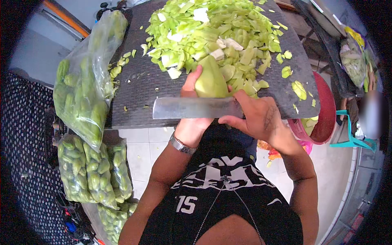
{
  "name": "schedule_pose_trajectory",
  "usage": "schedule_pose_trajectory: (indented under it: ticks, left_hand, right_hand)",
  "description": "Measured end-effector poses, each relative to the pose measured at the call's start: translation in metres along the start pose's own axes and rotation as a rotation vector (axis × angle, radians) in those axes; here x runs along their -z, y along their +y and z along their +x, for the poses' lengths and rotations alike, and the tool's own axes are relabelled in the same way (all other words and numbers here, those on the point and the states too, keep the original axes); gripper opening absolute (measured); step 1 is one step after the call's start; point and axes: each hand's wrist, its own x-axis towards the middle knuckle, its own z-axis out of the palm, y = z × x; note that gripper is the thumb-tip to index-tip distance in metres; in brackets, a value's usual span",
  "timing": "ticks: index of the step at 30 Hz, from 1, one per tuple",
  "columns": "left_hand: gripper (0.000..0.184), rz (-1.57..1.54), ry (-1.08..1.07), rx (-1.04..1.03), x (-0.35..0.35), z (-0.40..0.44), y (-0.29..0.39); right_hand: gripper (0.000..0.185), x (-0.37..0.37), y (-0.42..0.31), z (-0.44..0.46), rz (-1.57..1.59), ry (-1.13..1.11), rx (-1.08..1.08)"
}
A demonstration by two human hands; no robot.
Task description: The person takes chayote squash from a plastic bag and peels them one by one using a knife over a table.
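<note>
White tiled floor point(141, 163) below, and over it the dark, woven-textured desk point(139, 94), crowded along its far side by a broad heap of green slices point(228, 36) with a few whiter chunks among them. Right up against the near edge of that heap, here's the pale green vegetable point(210, 79), held up over the desk! The left hand point(189, 90) has it, fingers grasping, thumb along its side, though the blade hides much of that grip. The right hand's point(260, 116) fingers are clenched on the wide knife point(190, 108), handle covered, blade lying crosswise just at the vegetable's near end.

Now the left flank: a bulging clear bag point(81, 90) of whole green vegetables slumps over the desk's edge, taking up that side, with more filled bags point(96, 171) below it. On the right, loose slices point(299, 90) stray toward the corner, and beyond it a red tub point(324, 110) sits tight by the desk, more green pieces inside. A teal stool point(353, 139) stands just past the tub, and a speckled dark cloth point(30, 143) fills the far left.
</note>
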Motion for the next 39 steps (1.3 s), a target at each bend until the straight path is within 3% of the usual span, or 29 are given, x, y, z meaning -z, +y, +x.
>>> schedule_pose_trajectory:
  ticks: [2,4,6,7,8,10,12,14,17,19,20,21,23,25,26,28,29,30,33,36,38,39]
  left_hand:
    - [0.047,-0.023,0.030,0.021,0.000,0.000,0.001]
    - [0.050,-0.048,0.073,0.050,-0.003,-0.001,0.001]
    - [0.053,0.088,-0.143,0.086,0.005,-0.011,0.004]
    - [0.055,0.154,-0.244,0.108,0.009,-0.016,0.005]
    - [0.056,0.173,-0.211,0.099,0.011,-0.016,0.005]
    - [0.058,0.204,-0.159,0.063,0.011,-0.007,0.007]
    - [0.057,0.203,-0.105,0.054,0.012,-0.001,0.008]
    - [0.054,0.165,-0.072,0.042,0.014,0.005,0.006]
    - [0.048,0.074,-0.058,0.025,0.012,0.009,-0.002]
    - [0.047,0.060,-0.060,0.018,0.001,0.004,-0.002]
    - [0.048,0.142,-0.076,-0.082,-0.005,-0.002,-0.003]
    - [0.048,0.223,-0.092,-0.184,-0.011,-0.013,-0.007]
    - [0.052,0.188,-0.088,-0.180,-0.008,-0.012,-0.008]
    - [0.059,-0.037,-0.050,0.032,0.007,0.006,-0.002]
    - [0.059,0.004,-0.132,0.082,0.013,0.005,0.001]
    - [0.061,0.090,-0.290,0.182,0.020,-0.007,0.006]
    - [0.062,0.131,-0.143,0.135,0.003,-0.018,0.002]
    - [0.061,0.129,-0.157,0.130,0.005,-0.019,0.004]
    - [0.058,0.126,-0.209,0.085,0.010,-0.018,0.006]
    - [0.053,0.195,-0.317,0.015,0.016,-0.011,0.001]
    - [0.052,0.294,-0.438,0.001,0.030,-0.006,0.000]
    - [0.065,0.319,-0.346,0.025,0.035,-0.009,-0.002]
  right_hand:
    - [0.069,-0.003,0.002,0.000,0.008,0.034,0.018]
    - [0.061,-0.006,0.017,0.005,0.023,0.036,-0.184]
    - [0.050,0.000,0.049,0.017,0.148,0.022,-0.378]
    - [0.049,-0.013,0.088,0.016,0.216,0.123,-0.249]
    - [0.048,-0.028,0.118,0.014,0.279,0.223,-0.113]
    - [0.042,0.006,0.109,0.017,0.846,-0.122,-0.595]
    - [0.043,0.009,0.096,0.009,0.888,-0.154,-0.615]
    - [0.052,-0.019,0.070,0.005,0.408,0.143,-0.160]
    - [0.058,0.001,0.009,-0.001,0.245,-0.044,-0.151]
    - [0.052,-0.001,0.002,0.000,0.187,0.012,-0.090]
    - [0.050,-0.002,0.000,0.001,0.155,0.040,-0.057]
    - [0.053,-0.001,0.001,0.002,0.134,0.007,-0.059]
    - [0.059,0.001,0.006,0.005,0.088,-0.061,-0.064]
    - [0.055,0.001,0.014,0.006,0.116,-0.018,-0.093]
    - [0.053,0.000,0.020,0.008,0.131,0.001,-0.107]
    - [0.046,-0.014,0.070,0.016,0.094,0.042,-0.206]
    - [0.044,-0.011,0.089,0.014,0.248,0.064,-0.273]
    - [0.042,-0.005,0.092,0.017,0.400,0.086,-0.337]
    - [0.040,0.015,0.083,0.014,0.693,-0.182,-0.774]
    - [0.044,-0.010,0.075,0.005,0.414,0.164,-0.031]
    - [0.050,0.008,0.035,0.004,0.338,0.002,-0.107]
    - [0.053,0.014,0.022,0.003,0.301,-0.082,-0.148]
